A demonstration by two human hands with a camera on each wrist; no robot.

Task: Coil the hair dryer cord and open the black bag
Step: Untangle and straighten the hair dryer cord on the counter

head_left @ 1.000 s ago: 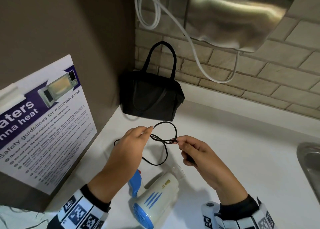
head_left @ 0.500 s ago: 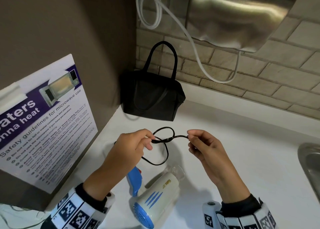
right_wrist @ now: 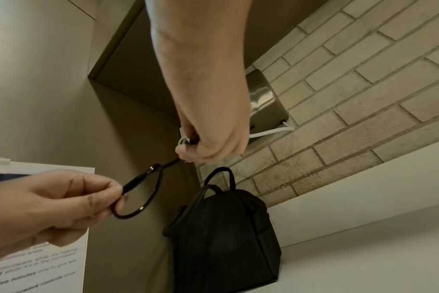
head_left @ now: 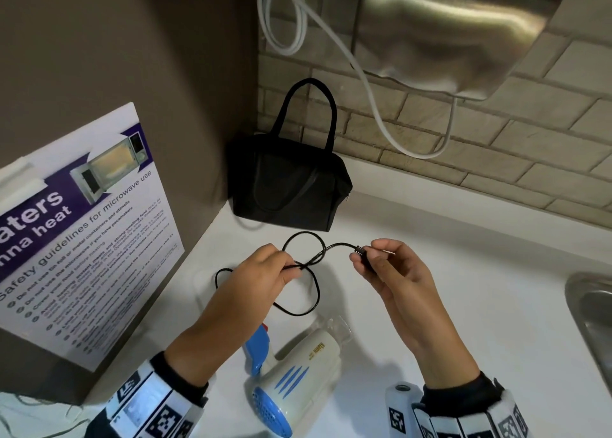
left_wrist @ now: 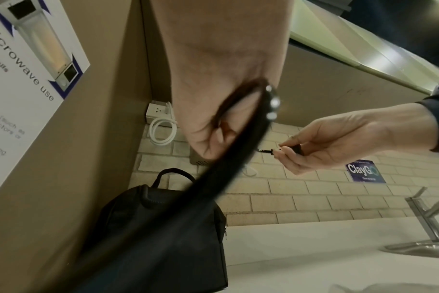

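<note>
White counter (head_left: 430, 305) below a brick wall: your left hand (head_left: 261, 272) pinches the thin, limp cord (head_left: 303, 238) at its loop's crossing, your right hand (head_left: 390, 272) clamps the stiff plug (head_left: 359, 252), the best hold, while the soft black bag (head_left: 288, 185) sits zipped in the corner.

The light is soft and comes from above me. My head view is bright and sharp, and the white counter (head_left: 463, 305) shines a little. The steel hand dryer (head_left: 457, 30) at the upper right has pale glare streaks. My hands drop soft shadows. Both wrist views are dimmer and yellowish. In my left wrist view the cord (left_wrist: 213, 178) is a thick blur. Straight lines bend near the edges.
</note>
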